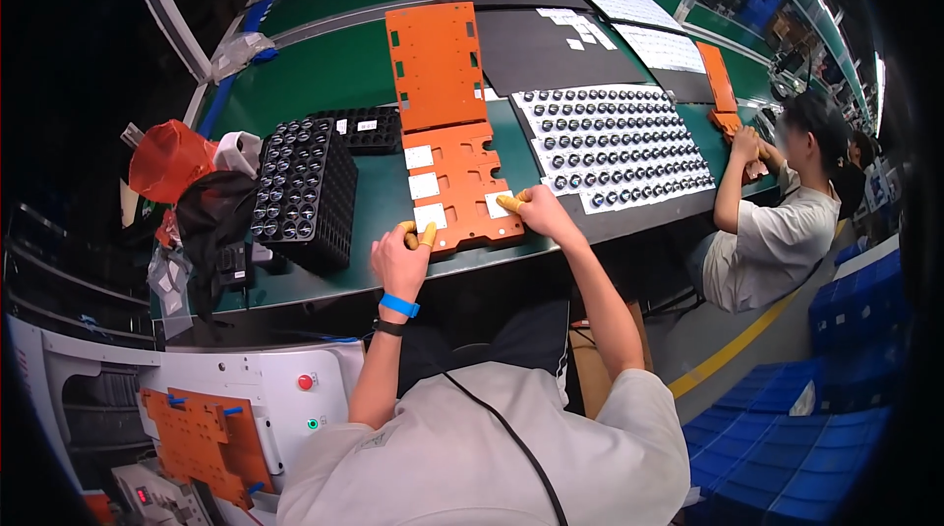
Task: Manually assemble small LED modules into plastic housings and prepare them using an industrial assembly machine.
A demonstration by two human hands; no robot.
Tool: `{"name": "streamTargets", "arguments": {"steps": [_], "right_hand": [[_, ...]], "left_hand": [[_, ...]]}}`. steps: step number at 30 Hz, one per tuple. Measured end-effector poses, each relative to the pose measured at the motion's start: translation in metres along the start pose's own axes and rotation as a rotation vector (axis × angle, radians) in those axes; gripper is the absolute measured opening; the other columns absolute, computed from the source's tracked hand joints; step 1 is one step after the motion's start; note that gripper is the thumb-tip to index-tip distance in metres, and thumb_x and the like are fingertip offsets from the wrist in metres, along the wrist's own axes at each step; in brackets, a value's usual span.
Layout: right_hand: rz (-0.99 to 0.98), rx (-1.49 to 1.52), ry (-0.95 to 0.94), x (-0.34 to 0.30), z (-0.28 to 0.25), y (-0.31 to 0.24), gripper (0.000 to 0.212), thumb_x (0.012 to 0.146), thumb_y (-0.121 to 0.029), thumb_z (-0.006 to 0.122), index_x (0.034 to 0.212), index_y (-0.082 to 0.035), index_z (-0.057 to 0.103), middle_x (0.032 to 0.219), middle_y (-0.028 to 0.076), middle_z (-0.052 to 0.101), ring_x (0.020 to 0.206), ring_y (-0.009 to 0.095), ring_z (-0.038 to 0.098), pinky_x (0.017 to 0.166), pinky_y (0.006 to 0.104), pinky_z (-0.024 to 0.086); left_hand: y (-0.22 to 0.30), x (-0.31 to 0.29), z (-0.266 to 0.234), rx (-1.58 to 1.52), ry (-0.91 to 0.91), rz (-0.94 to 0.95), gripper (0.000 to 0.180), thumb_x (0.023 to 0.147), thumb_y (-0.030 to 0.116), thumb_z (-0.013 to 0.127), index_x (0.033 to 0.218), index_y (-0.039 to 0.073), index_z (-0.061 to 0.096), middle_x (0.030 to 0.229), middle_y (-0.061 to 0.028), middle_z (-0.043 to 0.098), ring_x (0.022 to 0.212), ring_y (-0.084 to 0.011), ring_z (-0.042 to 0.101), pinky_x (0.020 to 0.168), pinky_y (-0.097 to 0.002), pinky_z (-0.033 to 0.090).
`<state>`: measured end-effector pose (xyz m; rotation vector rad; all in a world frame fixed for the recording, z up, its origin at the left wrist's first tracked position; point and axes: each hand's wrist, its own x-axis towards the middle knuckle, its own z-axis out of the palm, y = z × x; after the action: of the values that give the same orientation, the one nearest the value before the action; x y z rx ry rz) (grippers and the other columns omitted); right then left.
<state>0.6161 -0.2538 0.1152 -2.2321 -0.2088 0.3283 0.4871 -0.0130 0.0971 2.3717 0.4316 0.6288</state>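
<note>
Nearest me on the orange tray (462,164), my left fingers (429,235) and right fingers (509,203) are touching white squares (429,215), grip unclear; even pressing should be keeping them flat.

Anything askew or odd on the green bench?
Possibly: small flat white pieces lie in an uneven cluster on the dark grey flat board, unlike the straight rows of black round parts nearby. No spill visible.

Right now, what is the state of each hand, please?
Left hand: at the lower left white square; grip cannot be told.
Right hand: at the right white square; grip cannot be told.
</note>
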Motion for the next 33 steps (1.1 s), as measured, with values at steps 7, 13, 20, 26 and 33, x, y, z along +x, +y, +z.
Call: {"name": "streamTargets", "arguments": {"steps": [7, 13, 20, 26, 33], "right_hand": [[-0.173, 0.167, 0.255, -0.022, -0.007, 0.014, 0.034, 0.088, -0.029, 0.081, 0.093, 0.004, 0.076, 0.062, 0.002, 0.059, 0.059, 0.009, 0.049, 0.055, 0.0314, 0.041], [-0.229, -0.183, 0.676, -0.076, -0.05, 0.044, 0.032, 0.081, -0.02, 0.085, 0.107, -0.005, 0.075, 0.074, 0.008, 0.068, 0.061, 0.022, 0.062, 0.06, 0.0358, 0.049], [-0.406, -0.423, 0.545, -0.108, -0.059, 0.08, 0.044, 0.079, -0.006, 0.08, 0.121, -0.002, 0.067, 0.112, 0.014, 0.066, 0.104, 0.034, 0.061, 0.087, 0.0421, 0.053], [-0.378, -0.377, 0.575, -0.107, -0.056, 0.074, 0.038, 0.08, -0.009, 0.082, 0.114, -0.001, 0.068, 0.11, 0.015, 0.064, 0.105, 0.035, 0.059, 0.091, 0.0414, 0.05], [-0.439, -0.452, 0.631, -0.082, -0.057, 0.068, 0.029, 0.079, -0.009, 0.082, 0.104, -0.002, 0.07, 0.108, 0.014, 0.061, 0.103, 0.034, 0.057, 0.088, 0.0428, 0.049]], "left_hand": [[-0.004, -0.003, 0.004, -0.025, 0.023, 0.031, 0.03, 0.086, 0.036, 0.079, 0.089, 0.006, 0.074, 0.069, -0.0066, 0.064, 0.072, -0.0275, 0.058, 0.073, -0.0401, 0.04], [-0.009, -0.006, 0.005, -0.012, 0.067, 0.095, 0.03, 0.086, 0.035, 0.079, 0.091, 0.006, 0.073, 0.071, -0.0074, 0.063, 0.072, -0.0277, 0.057, 0.072, -0.04, 0.04], [-0.008, -0.006, 0.004, -0.001, 0.054, 0.137, 0.026, 0.088, 0.03, 0.078, 0.095, 0.005, 0.072, 0.072, -0.0064, 0.062, 0.073, -0.0266, 0.056, 0.071, -0.0402, 0.039], [-0.008, -0.006, 0.005, 0.004, 0.057, 0.141, 0.027, 0.088, 0.03, 0.077, 0.095, 0.005, 0.072, 0.071, -0.0068, 0.061, 0.074, -0.0269, 0.056, 0.071, -0.04, 0.039], [-0.008, -0.006, 0.004, -0.005, 0.057, 0.138, 0.027, 0.088, 0.031, 0.077, 0.095, 0.004, 0.072, 0.072, -0.0074, 0.061, 0.074, -0.0274, 0.056, 0.071, -0.0403, 0.04]]}}
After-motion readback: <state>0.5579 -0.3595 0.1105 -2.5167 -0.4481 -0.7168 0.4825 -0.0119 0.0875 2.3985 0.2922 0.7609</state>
